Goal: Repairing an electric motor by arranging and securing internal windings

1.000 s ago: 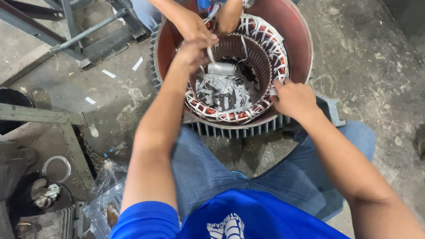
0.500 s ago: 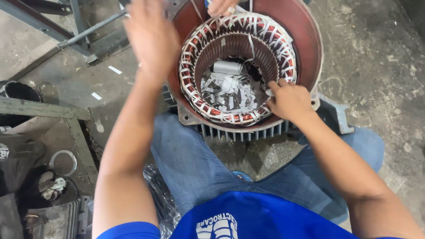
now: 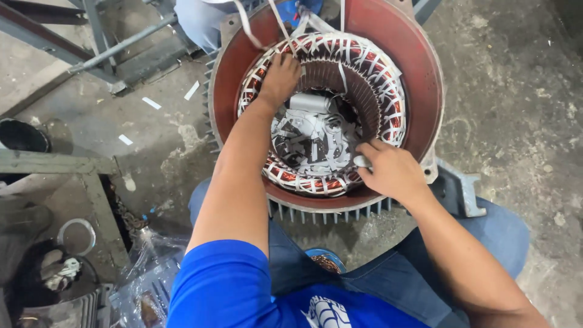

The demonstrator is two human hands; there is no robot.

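We are resting our left hand (image 3: pixel 280 78), fingers curled, on the far upper-left rim of the copper winding (image 3: pixel 388 91) inside the red motor housing (image 3: pixel 419 54) standing on the floor between our knees. Our right hand (image 3: pixel 392 170) is pinching a small white piece (image 3: pixel 362 161) at the near-right rim.

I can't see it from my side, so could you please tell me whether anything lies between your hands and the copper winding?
Nothing visible does: the left hand rests directly on the winding at its far rim, the right hand at its near edge.
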